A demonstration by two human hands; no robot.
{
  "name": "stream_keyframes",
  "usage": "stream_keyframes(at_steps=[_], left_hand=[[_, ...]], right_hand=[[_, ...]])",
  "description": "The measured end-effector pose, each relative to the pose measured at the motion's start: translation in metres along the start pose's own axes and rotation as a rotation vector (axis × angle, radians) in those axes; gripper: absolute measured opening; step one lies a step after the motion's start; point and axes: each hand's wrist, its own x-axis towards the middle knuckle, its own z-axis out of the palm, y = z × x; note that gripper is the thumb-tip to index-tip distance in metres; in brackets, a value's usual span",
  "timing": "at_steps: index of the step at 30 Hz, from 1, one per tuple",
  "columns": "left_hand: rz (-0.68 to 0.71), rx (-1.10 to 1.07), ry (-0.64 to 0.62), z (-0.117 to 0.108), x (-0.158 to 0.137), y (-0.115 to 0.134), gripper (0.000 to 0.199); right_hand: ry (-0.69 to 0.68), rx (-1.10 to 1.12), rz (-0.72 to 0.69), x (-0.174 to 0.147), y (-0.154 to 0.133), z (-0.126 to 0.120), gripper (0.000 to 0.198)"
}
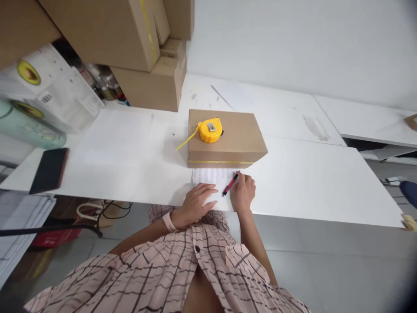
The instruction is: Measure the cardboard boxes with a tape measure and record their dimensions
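My right hand [243,191] rests on the white table with its fingers curled, closed at the fingertips on the upper end of a red and black pen [230,184]. The pen slants down to the left over a sheet of printed paper [204,175]. My left hand [199,202] lies with fingers spread at the table's front edge, by the paper's lower left corner. Just beyond the paper sits a closed cardboard box [239,134], which hides the sheet's far part. On top of this box is a yellow tape measure [211,130], its blade hanging out to the left.
Large cardboard boxes [146,89] are stacked at the back left. Avocado-printed packages [48,87], a mint-green bottle [32,128] and a dark phone [49,170] stand or lie at the left. Another paper sheet [114,137] lies on the white table [302,182].
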Motion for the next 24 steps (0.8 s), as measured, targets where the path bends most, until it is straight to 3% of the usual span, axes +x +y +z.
stream_keyframes(at_steps=[3,6,9,11,14,16,18,20,22,24], left_hand=[[-0.009,-0.004,0.379,-0.038,0.033,0.001,0.016],[-0.023,0.094,0.558,-0.067,0.078,-0.009,0.029],[-0.086,0.112,0.466,-0.076,0.120,-0.027,0.061],[-0.149,0.072,0.398,-0.077,0.138,-0.035,0.068],[-0.212,-0.103,0.410,-0.081,0.145,-0.032,0.069],[-0.206,-0.363,0.357,-0.087,0.138,-0.022,0.070],[-0.207,-0.665,0.199,-0.095,0.128,-0.010,0.067],[-0.226,-0.862,0.054,-0.101,0.119,-0.001,0.066],[-0.241,-0.909,0.008,-0.105,0.114,0.003,0.069],[-0.250,-0.887,0.024,-0.106,0.111,0.003,0.069]], right_hand=[[0.027,0.016,0.003,0.001,-0.002,0.002,0.044],[0.050,0.052,0.005,0.001,-0.001,0.002,0.038],[0.061,0.097,-0.001,0.000,0.002,0.004,0.035],[0.131,0.159,0.014,0.000,0.001,0.003,0.033],[0.340,0.351,0.047,0.001,-0.008,-0.011,0.027],[0.412,0.571,0.089,0.005,-0.022,-0.031,0.023],[0.318,0.879,0.170,0.015,-0.040,-0.058,0.023],[0.071,1.251,0.215,0.030,-0.056,-0.085,0.030],[-0.155,1.480,0.224,0.045,-0.068,-0.106,0.038],[-0.286,1.582,0.230,0.056,-0.074,-0.118,0.042]])
